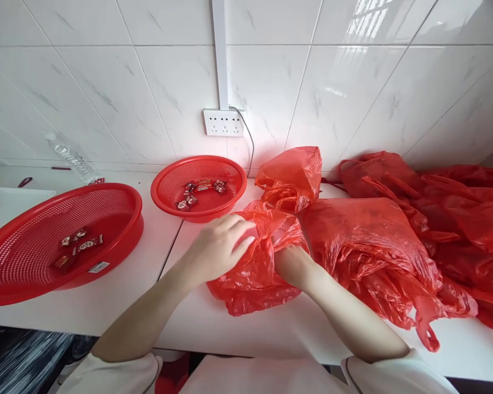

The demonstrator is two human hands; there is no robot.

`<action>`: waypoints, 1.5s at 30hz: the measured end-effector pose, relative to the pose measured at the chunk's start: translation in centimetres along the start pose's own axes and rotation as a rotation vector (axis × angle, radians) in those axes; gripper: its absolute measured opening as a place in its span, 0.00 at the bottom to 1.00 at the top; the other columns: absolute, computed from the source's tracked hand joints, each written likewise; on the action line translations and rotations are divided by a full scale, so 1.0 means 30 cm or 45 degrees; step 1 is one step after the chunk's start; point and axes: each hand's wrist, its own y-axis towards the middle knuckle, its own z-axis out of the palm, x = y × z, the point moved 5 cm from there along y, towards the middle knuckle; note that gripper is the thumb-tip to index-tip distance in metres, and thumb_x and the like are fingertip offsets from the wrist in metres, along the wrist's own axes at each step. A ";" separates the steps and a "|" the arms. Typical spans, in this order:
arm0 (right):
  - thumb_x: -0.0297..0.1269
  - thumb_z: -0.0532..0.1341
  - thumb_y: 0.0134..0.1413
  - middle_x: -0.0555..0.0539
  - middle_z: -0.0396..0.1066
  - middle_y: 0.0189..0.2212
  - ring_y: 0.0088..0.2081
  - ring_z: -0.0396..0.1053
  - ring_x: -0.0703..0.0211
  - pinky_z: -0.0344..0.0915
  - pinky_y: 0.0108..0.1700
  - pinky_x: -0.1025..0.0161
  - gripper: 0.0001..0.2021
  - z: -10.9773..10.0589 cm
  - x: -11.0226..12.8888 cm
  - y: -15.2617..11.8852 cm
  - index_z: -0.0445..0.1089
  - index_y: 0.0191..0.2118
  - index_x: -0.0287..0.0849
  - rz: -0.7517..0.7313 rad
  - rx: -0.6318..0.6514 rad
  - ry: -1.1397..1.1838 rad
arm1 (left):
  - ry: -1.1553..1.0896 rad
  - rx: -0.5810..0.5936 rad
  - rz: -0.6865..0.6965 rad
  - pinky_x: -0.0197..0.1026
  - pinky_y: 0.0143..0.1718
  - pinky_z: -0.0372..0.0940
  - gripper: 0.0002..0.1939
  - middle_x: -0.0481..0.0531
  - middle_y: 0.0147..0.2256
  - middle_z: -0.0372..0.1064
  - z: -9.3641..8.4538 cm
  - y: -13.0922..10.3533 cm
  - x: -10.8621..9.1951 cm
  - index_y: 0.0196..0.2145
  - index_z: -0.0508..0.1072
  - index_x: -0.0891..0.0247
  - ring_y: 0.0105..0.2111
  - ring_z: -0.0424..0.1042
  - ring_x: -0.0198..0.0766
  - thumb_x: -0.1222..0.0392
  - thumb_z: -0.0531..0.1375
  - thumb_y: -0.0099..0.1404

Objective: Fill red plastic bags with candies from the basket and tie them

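A crumpled red plastic bag (252, 287) lies on the white table in front of me. My left hand (217, 246) is at its left side, with red plastic showing between the bent fingers and the thumb. My right hand (291, 265) reaches into the bag's mouth up to about the wrist. Its fingers are hidden by the plastic, and so is whatever they touch. Just behind, a round red basket (158, 191) holds several small wrapped sweets (204, 186).
At the left stands a bigger red basket (133, 219) with a few wrapped sweets (89, 243). A clear plastic bottle (72, 158) lies behind it, near a white tray (18, 194). Filled red bags (365, 224) crowd the right side. A power strip (224, 122) hangs on the tiled wall.
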 end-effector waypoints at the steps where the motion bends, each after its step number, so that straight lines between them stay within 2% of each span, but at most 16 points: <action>1: 0.23 0.53 0.55 0.36 0.70 0.52 0.52 0.70 0.43 0.70 0.47 0.50 0.27 0.000 0.012 0.001 0.61 0.62 0.42 -0.037 0.011 0.032 | -0.042 0.095 -0.036 0.44 0.47 0.62 0.17 0.53 0.46 0.71 0.012 -0.004 -0.024 0.51 0.69 0.56 0.46 0.70 0.43 0.53 0.47 0.71; 6: 0.26 0.49 0.61 0.37 0.69 0.53 0.45 0.74 0.51 0.70 0.43 0.58 0.29 -0.018 0.016 0.020 0.50 0.67 0.46 -0.209 0.025 -0.029 | -0.489 0.523 -0.284 0.40 0.26 0.55 0.27 0.47 0.20 0.61 0.135 -0.046 -0.031 0.27 0.67 0.60 0.21 0.62 0.37 0.43 0.39 0.71; 10: 0.32 0.50 0.63 0.25 0.52 0.63 0.48 0.72 0.41 0.68 0.44 0.52 0.28 -0.082 -0.131 0.053 0.47 0.68 0.42 0.266 -0.282 -0.310 | -0.640 0.907 -0.361 0.40 0.22 0.53 0.30 0.46 0.16 0.55 0.225 -0.117 -0.004 0.18 0.55 0.60 0.15 0.55 0.34 0.37 0.39 0.68; 13: 0.34 0.51 0.63 0.21 0.58 0.57 0.48 0.71 0.38 0.68 0.44 0.52 0.24 -0.088 -0.219 0.052 0.55 0.63 0.32 0.441 -0.148 -0.378 | -0.348 1.150 -0.534 0.42 0.20 0.52 0.31 0.48 0.13 0.57 0.234 -0.166 0.059 0.15 0.56 0.59 0.12 0.56 0.36 0.34 0.41 0.66; 15: 0.32 0.52 0.62 0.28 0.70 0.46 0.42 0.74 0.42 0.68 0.40 0.54 0.18 -0.071 -0.226 0.037 0.62 0.56 0.31 0.385 0.057 -0.381 | -0.212 1.009 -0.556 0.42 0.21 0.54 0.32 0.51 0.15 0.62 0.193 -0.150 0.092 0.15 0.61 0.60 0.14 0.61 0.38 0.35 0.41 0.66; 17: 0.29 0.52 0.61 0.34 0.73 0.38 0.35 0.75 0.46 0.66 0.34 0.58 0.12 -0.067 -0.193 0.009 0.68 0.46 0.33 0.328 0.150 -0.404 | -0.124 0.678 -0.483 0.42 0.26 0.57 0.31 0.52 0.20 0.67 0.133 -0.103 0.099 0.18 0.65 0.60 0.20 0.66 0.39 0.38 0.41 0.68; 19: 0.25 0.51 0.59 0.37 0.72 0.33 0.31 0.74 0.49 0.63 0.29 0.60 0.10 -0.087 -0.135 -0.018 0.69 0.40 0.35 0.324 0.088 -0.487 | -0.041 0.347 -0.379 0.42 0.30 0.59 0.27 0.52 0.26 0.70 0.088 -0.057 0.085 0.25 0.68 0.60 0.26 0.69 0.40 0.43 0.40 0.70; 21: 0.21 0.50 0.57 0.40 0.71 0.30 0.28 0.72 0.52 0.59 0.26 0.63 0.11 -0.114 -0.063 -0.034 0.68 0.38 0.36 0.294 -0.026 -0.567 | 0.039 0.183 -0.303 0.42 0.31 0.59 0.21 0.52 0.30 0.71 0.097 -0.024 0.063 0.33 0.69 0.60 0.29 0.71 0.42 0.50 0.41 0.72; 24: 0.19 0.50 0.57 0.41 0.70 0.33 0.29 0.70 0.57 0.58 0.26 0.64 0.12 -0.108 0.048 -0.019 0.68 0.39 0.37 -0.023 -0.085 -0.557 | 0.144 0.401 -0.186 0.44 0.29 0.60 0.12 0.57 0.32 0.72 0.219 -0.002 0.042 0.40 0.70 0.62 0.31 0.72 0.47 0.61 0.47 0.68; 28: 0.24 0.51 0.61 0.41 0.72 0.42 0.41 0.72 0.57 0.66 0.42 0.62 0.12 0.019 0.086 0.025 0.70 0.44 0.39 -0.577 0.168 -0.448 | 0.174 0.778 0.002 0.49 0.45 0.64 0.16 0.63 0.46 0.72 0.367 -0.041 0.052 0.42 0.72 0.64 0.46 0.71 0.55 0.71 0.58 0.55; 30: 0.31 0.61 0.56 0.37 0.67 0.54 0.56 0.65 0.48 0.58 0.58 0.49 0.17 0.085 0.027 0.048 0.68 0.52 0.39 -0.550 0.280 -0.467 | 0.139 0.855 0.028 0.52 0.55 0.58 0.28 0.61 0.59 0.62 0.383 -0.075 0.075 0.52 0.68 0.61 0.59 0.61 0.56 0.74 0.57 0.54; 33: 0.36 0.70 0.41 0.29 0.48 0.66 0.67 0.45 0.33 0.34 0.63 0.30 0.40 0.130 -0.118 0.070 0.59 0.62 0.35 -0.139 0.358 -0.592 | 0.164 0.965 -0.155 0.55 0.55 0.59 0.41 0.63 0.68 0.42 0.352 -0.128 0.133 0.65 0.53 0.59 0.64 0.50 0.60 0.77 0.54 0.54; 36: 0.27 0.62 0.49 0.26 0.44 0.66 0.68 0.40 0.33 0.28 0.63 0.28 0.33 0.059 -0.227 0.055 0.58 0.62 0.27 0.257 0.137 -0.738 | 0.203 0.850 -0.339 0.54 0.50 0.64 0.47 0.71 0.64 0.50 0.265 -0.149 0.167 0.68 0.46 0.62 0.58 0.61 0.64 0.67 0.61 0.54; 39: 0.24 0.59 0.51 0.25 0.47 0.65 0.67 0.44 0.32 0.33 0.63 0.27 0.30 -0.070 -0.223 0.004 0.59 0.61 0.25 0.309 -0.154 -0.693 | 0.242 0.652 -0.305 0.55 0.49 0.64 0.49 0.68 0.59 0.59 0.185 -0.144 0.160 0.68 0.44 0.58 0.55 0.65 0.62 0.59 0.63 0.53; 42: 0.29 0.59 0.56 0.32 0.53 0.64 0.66 0.49 0.39 0.41 0.64 0.32 0.26 -0.180 -0.083 -0.071 0.60 0.61 0.34 -0.114 -0.404 -0.465 | 0.336 0.505 -0.168 0.62 0.56 0.55 0.52 0.66 0.66 0.45 0.158 -0.131 0.134 0.69 0.39 0.56 0.63 0.51 0.65 0.58 0.64 0.53; 45: 0.28 0.52 0.63 0.40 0.66 0.56 0.60 0.62 0.54 0.59 0.61 0.51 0.14 -0.189 0.106 -0.147 0.67 0.52 0.41 -0.761 -0.492 -0.207 | 0.355 0.443 -0.024 0.60 0.61 0.48 0.38 0.63 0.69 0.35 0.188 -0.120 0.104 0.68 0.42 0.60 0.67 0.40 0.57 0.64 0.53 0.63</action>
